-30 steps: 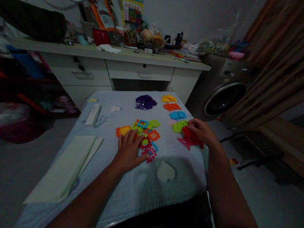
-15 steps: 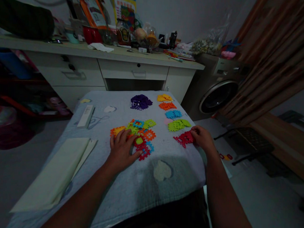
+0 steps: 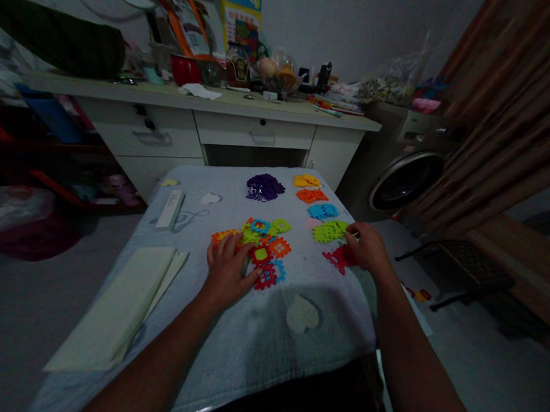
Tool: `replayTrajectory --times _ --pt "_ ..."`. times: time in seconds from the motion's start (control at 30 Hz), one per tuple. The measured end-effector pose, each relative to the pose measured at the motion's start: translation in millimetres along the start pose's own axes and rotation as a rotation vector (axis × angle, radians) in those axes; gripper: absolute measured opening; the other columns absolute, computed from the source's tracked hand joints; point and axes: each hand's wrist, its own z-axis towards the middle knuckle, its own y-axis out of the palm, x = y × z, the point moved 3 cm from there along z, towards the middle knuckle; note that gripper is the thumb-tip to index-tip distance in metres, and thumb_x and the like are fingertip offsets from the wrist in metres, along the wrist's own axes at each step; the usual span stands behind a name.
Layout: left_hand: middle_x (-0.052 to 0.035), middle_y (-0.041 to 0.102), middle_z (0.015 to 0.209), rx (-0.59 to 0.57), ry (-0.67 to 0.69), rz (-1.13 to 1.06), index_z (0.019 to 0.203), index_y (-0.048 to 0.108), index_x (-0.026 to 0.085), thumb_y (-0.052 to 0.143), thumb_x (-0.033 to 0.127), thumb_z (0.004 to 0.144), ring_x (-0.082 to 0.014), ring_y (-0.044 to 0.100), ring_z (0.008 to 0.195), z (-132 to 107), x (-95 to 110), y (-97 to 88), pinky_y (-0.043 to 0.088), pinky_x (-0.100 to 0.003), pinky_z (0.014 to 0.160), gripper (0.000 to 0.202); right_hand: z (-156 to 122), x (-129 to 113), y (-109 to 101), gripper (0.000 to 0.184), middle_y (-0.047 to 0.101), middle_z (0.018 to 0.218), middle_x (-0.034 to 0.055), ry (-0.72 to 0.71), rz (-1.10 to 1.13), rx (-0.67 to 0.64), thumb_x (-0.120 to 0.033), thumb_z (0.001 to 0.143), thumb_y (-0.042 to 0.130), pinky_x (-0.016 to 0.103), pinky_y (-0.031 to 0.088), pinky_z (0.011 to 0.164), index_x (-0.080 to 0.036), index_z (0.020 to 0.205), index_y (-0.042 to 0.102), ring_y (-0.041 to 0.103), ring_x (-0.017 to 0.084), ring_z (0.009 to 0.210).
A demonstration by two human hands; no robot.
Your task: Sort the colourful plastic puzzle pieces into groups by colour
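Note:
A mixed heap of coloured plastic grid pieces (image 3: 267,245) lies in the middle of a towel-covered table (image 3: 243,333). My left hand (image 3: 227,270) rests flat on the heap's near left side, fingers spread. Sorted piles run along the right: yellow (image 3: 305,181), orange (image 3: 311,196), blue (image 3: 322,211), green (image 3: 330,230) and red (image 3: 341,258), with a purple pile (image 3: 265,186) farther back. My right hand (image 3: 370,248) lies on the red pile, fingers curled over the pieces.
A folded pale sheet (image 3: 120,304) lies at the table's left, a white flat box (image 3: 170,209) behind it. A cluttered desk with drawers (image 3: 236,120) stands beyond. A washing machine (image 3: 404,171) and a curtain (image 3: 502,120) are on the right.
My right hand drew back from the green and red pieces and settled on the red pile. My left hand stayed on the mixed heap. The camera shifted slightly.

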Motion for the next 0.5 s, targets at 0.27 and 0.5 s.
replayTrajectory --times 0.27,0.5 --pt "-0.0111 0.051 0.140 0.131 -0.085 -0.062 0.115 0.065 0.025 0.052 0.046 0.086 -0.0334 0.037 0.137 6 -5 -13.5 0.017 -0.061 0.114 0.037 33 -115 52 0.027 0.067 0.109 0.0119 -0.338 0.079 -0.256 -0.015 0.083 0.053 0.037 0.040 0.093 -0.016 0.107 0.065 0.057 0.024 0.101" --pt "-0.0108 0.053 0.136 0.236 -0.260 -0.083 0.109 0.066 0.025 0.050 0.042 0.088 -0.0330 0.039 0.135 13 -28 -21.0 0.025 -0.060 0.110 0.031 28 -124 108 0.052 0.061 0.133 0.0092 -0.283 0.062 -0.296 -0.007 0.079 0.049 0.041 0.037 0.097 -0.021 0.128 0.060 0.050 0.029 0.117"
